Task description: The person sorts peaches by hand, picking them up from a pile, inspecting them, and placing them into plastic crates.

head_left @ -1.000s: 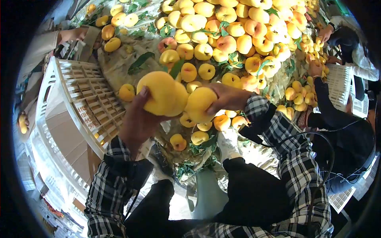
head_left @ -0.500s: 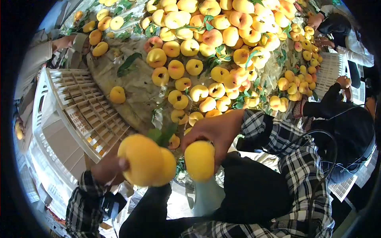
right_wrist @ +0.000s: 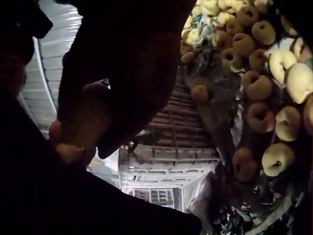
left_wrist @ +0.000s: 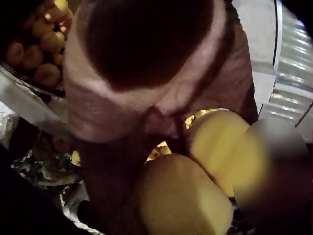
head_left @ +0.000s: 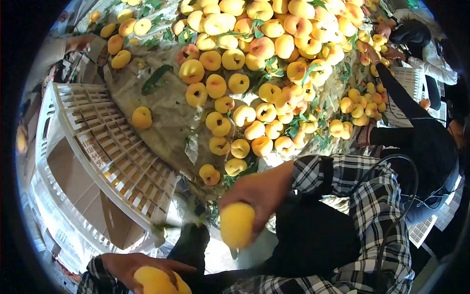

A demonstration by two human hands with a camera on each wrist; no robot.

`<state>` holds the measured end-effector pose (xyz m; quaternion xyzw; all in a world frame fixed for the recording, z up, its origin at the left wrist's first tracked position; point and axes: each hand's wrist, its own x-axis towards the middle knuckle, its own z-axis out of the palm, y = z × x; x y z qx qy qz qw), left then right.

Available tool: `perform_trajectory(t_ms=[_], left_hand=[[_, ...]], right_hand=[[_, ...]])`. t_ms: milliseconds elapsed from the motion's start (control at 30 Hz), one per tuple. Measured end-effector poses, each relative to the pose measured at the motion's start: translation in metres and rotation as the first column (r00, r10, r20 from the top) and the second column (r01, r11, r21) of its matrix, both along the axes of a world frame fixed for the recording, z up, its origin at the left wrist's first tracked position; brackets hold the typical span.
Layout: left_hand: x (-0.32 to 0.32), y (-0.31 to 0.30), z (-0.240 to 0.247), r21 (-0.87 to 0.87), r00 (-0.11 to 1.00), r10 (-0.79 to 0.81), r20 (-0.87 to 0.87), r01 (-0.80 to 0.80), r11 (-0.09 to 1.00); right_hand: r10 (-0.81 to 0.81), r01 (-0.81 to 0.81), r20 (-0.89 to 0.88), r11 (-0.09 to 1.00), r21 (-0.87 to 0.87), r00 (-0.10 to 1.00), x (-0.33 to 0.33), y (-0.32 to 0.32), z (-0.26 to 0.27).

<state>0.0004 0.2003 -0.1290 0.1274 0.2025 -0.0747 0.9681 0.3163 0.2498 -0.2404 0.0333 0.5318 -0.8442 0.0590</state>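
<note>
In the head view, your left hand [head_left: 128,268] is at the bottom edge, cradling two yellow flat peaches [head_left: 151,280], its thumb stretched out beside them. Your right hand [head_left: 262,191] grips a single yellow peach [head_left: 237,225] from above, over your lap and well apart from the left one. Ahead of you, a heap of peaches [head_left: 289,46] spreads over a pale ground sheet [head_left: 169,110], with a green leaf [head_left: 156,78] lying on it. To your left is a white plastic crate [head_left: 115,139], yellow fruit showing through its slats.

In the left wrist view, the two peaches sit side by side against your hand; its fingertips can't be made out.

In the right wrist view, your hand is in deep shadow, its finger positions unclear, with the slatted crate and scattered peaches beyond.
</note>
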Motion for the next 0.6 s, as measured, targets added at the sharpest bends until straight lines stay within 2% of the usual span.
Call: perform_trajectory(t_ms=[100, 133, 167, 200, 233, 333, 433, 467, 533, 567, 600], left_hand=[[-0.018, -0.024, -0.004, -0.041, 0.953, 0.276, -0.124, -0.283, 0.958], [-0.024, -0.031, -0.007, -0.014, 0.897, 0.393, -0.202, -0.404, 0.915], [-0.029, -0.036, -0.011, 0.033, 0.814, 0.519, -0.263, -0.53, 0.848], [-0.022, -0.033, -0.016, 0.085, 0.725, 0.625, -0.288, -0.631, 0.771], [-0.013, -0.024, -0.021, 0.095, 0.638, 0.738, -0.218, -0.739, 0.667], [-0.007, -0.009, -0.05, 0.343, 0.644, 0.749, -0.155, -0.676, 0.652], [0.001, 0.0, -0.065, 0.497, 0.704, 0.707, -0.067, -0.591, 0.636], [0.005, 0.003, -0.068, 0.55, 0.723, 0.69, -0.042, -0.56, 0.62], [0.015, 0.007, -0.072, 0.644, 0.764, 0.645, 0.002, -0.495, 0.584], [0.021, 0.008, -0.07, 0.628, 0.761, 0.648, 0.031, -0.519, 0.58], [0.027, 0.01, -0.069, 0.611, 0.757, 0.65, 0.06, -0.543, 0.576]], right_hand=[[-0.229, 0.223, 0.143, 0.973, 0.059, 0.963, 0.008, 0.013, -0.008], [-0.268, 0.27, 0.218, 0.963, 0.02, 0.938, 0.007, 0.017, -0.009], [-0.371, 0.345, 0.146, 0.921, 0.179, 0.917, 0.007, 0.019, -0.026], [-0.413, 0.392, 0.214, 0.91, 0.132, 0.885, 0.004, 0.026, -0.024], [-0.45, 0.443, 0.286, 0.892, 0.093, 0.846, 0.001, 0.031, -0.02], [-0.578, 0.557, 0.326, 0.814, 0.164, 0.748, -0.006, 0.033, -0.015], [-0.563, 0.629, 0.464, 0.777, 0.015, 0.684, -0.022, 0.03, -0.004], [-0.534, 0.591, 0.483, 0.806, 0.041, 0.695, -0.025, 0.03, 0.003], [-0.591, 0.579, 0.24, 0.805, 0.127, 0.77, -0.035, 0.022, 0.003], [-0.602, 0.581, 0.115, 0.795, 0.172, 0.79, -0.038, 0.022, 0.007], [-0.54, 0.52, 0.167, 0.841, 0.149, 0.825, -0.034, 0.024, 0.02]])
